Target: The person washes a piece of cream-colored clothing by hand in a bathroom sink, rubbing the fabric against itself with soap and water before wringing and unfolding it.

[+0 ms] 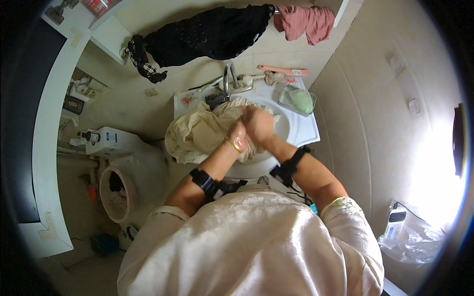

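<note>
Both hands are over a white washbasin (283, 127), close together on a bunched cream cloth (200, 129). My left hand (237, 136), with a gold bracelet at its wrist, lies against the cloth and looks wet. Just right of it, my right hand (258, 122) is closed and blurred, touching or nearly touching the left; a fold of the cloth seems to be in it. Much of the cloth hangs over the basin's left side. The chrome faucet (229, 79) stands behind the cloth. A green bar of soap (300, 100) sits in a clear dish on the basin's right corner.
A pink-handled brush (284, 70) lies along the basin's back edge. Above hang a black patterned garment (211, 35) and a pink cloth (305, 22) on a rail. At left are a toilet (118, 142) and a pink bucket (114, 194). A plastic bag (411, 236) hangs at right.
</note>
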`<state>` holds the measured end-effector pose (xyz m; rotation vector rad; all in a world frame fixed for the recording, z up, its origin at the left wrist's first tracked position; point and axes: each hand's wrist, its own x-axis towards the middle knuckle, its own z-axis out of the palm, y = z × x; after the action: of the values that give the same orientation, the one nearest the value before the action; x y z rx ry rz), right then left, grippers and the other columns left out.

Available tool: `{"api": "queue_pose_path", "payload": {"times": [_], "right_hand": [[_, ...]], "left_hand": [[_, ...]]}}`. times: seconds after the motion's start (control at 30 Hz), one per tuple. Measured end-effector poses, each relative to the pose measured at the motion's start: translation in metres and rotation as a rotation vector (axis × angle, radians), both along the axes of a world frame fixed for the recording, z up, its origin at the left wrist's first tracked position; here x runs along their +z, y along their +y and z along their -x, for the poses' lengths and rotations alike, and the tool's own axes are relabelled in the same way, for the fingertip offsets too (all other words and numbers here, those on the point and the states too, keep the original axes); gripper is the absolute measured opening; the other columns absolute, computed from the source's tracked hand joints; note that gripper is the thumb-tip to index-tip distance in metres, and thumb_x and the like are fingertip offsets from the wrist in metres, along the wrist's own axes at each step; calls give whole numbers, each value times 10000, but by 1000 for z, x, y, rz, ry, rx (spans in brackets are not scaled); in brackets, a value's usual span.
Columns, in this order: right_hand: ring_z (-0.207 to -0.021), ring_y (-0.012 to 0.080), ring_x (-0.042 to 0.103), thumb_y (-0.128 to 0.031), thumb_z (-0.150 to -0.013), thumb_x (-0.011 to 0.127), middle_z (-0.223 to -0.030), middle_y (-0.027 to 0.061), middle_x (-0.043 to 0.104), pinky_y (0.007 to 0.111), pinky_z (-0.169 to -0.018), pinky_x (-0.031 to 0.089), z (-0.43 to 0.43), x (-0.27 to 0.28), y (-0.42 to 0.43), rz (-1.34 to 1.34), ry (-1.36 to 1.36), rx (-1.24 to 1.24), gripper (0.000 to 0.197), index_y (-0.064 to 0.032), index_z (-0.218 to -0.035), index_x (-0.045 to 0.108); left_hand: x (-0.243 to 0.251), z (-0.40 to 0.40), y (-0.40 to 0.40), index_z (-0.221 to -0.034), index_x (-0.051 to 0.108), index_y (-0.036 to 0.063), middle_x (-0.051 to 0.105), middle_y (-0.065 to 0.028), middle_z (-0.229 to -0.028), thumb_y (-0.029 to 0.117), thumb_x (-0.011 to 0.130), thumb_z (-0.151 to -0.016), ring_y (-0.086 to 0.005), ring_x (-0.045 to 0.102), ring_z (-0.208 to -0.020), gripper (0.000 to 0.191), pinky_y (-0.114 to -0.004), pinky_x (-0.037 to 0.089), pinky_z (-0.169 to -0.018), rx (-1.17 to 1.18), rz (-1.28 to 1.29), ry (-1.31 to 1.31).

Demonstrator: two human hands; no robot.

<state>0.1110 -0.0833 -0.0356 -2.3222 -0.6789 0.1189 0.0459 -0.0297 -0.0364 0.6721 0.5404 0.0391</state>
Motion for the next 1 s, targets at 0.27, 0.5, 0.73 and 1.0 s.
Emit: {"api": "queue_pose_path", "payload": {"times": [0.27,0.5,0.73,1.0], "right_hand": [[-687,371,575,-331,-851,415,-730,223,585,431,-617,449,59,12,10,-1,-183,226,360,-20,-803,590],[-724,378,562,-373,-864,380,-712,220,577,453,-659,432,35,20,1,63,50,51,427,-27,-736,593],[-689,333,580,-409,-835,432,-727,182,596,412,-619,446,-12,-6,1,75,112,6,412,-33,-756,581],[-882,181,508,-394,-782,607,-1037,121,542,318,-732,417,-12,-19,-41,-433,894,491,539,25,-1108,512]], "left_hand": [[-100,-1,64,-831,550,105,589,-41,-880,450,411,-868,-180,543,-826,374,-326,454,-718,-110,431,-298],[-53,1,32,-980,527,96,558,-33,-950,394,384,-896,-164,520,-890,341,-309,405,-827,-54,279,-197],[-5,8,7,-844,526,104,528,-5,-899,391,436,-876,-124,490,-926,302,-301,396,-854,-4,-113,5],[-24,15,42,-830,569,63,541,-27,-811,429,466,-859,-123,483,-737,381,-277,418,-671,27,-267,12]]}}
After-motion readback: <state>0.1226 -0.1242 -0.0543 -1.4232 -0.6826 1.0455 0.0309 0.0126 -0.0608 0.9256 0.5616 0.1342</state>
